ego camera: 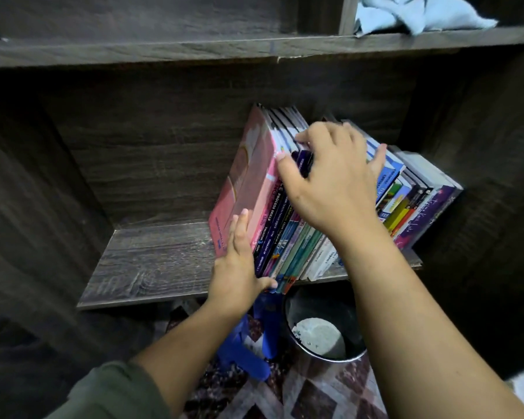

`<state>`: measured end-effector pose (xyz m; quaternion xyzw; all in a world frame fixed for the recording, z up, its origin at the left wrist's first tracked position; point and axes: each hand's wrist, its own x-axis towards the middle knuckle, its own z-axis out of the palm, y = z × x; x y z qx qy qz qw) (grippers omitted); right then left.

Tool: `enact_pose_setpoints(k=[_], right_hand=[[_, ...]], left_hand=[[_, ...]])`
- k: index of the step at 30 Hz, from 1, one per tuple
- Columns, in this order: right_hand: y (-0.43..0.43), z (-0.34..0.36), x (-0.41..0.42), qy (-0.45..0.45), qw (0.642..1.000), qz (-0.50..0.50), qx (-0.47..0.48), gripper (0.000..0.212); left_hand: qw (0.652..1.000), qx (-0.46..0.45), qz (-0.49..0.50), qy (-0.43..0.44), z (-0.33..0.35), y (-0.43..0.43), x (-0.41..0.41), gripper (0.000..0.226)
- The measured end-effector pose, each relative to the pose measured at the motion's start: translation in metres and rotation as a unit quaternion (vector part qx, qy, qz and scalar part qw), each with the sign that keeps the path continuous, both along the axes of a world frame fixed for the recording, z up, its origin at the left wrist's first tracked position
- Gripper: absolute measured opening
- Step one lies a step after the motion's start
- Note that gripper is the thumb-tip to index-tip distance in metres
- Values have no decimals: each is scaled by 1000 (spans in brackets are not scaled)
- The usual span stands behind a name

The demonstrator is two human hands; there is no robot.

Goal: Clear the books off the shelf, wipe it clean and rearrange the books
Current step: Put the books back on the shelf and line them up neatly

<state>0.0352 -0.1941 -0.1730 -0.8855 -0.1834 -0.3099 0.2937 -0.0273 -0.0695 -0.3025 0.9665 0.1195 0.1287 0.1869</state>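
A row of books (pixel 288 225) stands leaning to the left on the right half of a dark wooden shelf (pixel 152 267). The leftmost one is a pink book (pixel 242 182). My left hand (pixel 239 264) presses flat against the pink cover, fingers straight, with its thumb under the bottom of the spines. My right hand (pixel 330 179) lies over the tops of the middle books, its fingers spread and bent onto the spines. More books (pixel 418 201) lean at the far right.
A light blue cloth (pixel 406 13) lies crumpled on the shelf above, at the top right. Below the shelf stand a dark bucket (pixel 324 328) and a blue plastic stool (pixel 248 349) on a patterned floor. Dark cabinet walls close in on both sides.
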Motion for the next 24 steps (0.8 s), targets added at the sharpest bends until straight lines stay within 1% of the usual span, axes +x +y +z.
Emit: enact_pose_setpoints(k=[3, 5, 8, 12, 14, 15, 16, 17, 18, 19, 20, 21, 22, 24], right_hand=[[17, -11, -6, -75, 995, 8, -63, 52], [25, -21, -6, -97, 992, 12, -83, 54], [27, -27, -3, -101, 993, 9, -53, 53], [32, -33, -3, -124, 991, -3, -45, 63], [35, -35, -2, -129, 991, -12, -39, 65], [36, -36, -3, -128, 991, -15, -35, 65], [37, -37, -3, -124, 992, -18, -28, 65], [38, -37, -3, -125, 992, -21, -23, 65], [38, -39, -4, -124, 992, -24, -22, 65], [39, -40, -4, -125, 992, -27, -22, 66], [39, -42, -4, -128, 991, -31, -21, 68], [39, -43, -3, -134, 990, -34, -19, 69], [39, -44, -2, -139, 989, -39, -24, 71], [38, -46, -1, -153, 986, -52, -33, 75]], left_hand=[[999, 24, -31, 14, 0, 10, -3, 147], [997, 42, -60, 23, 0, 21, -5, 149], [996, 6, -88, 27, -5, 36, -8, 147], [997, 14, -79, 18, -12, 37, -11, 139], [997, -4, -74, 16, -11, 39, -12, 134], [998, -20, -56, 18, -12, 40, -14, 128], [999, -30, -15, 23, -15, 41, -15, 115], [998, -26, 51, 28, -20, 39, -17, 99], [991, -2, 126, 44, -26, 35, -21, 90], [980, 39, 181, 71, -37, 30, -27, 87], [971, 79, 202, 105, -50, 25, -33, 83], [967, 110, 190, 126, -66, 21, -40, 75], [968, 139, 152, 147, -82, 17, -48, 66], [963, 197, 35, 180, -115, 13, -61, 51]])
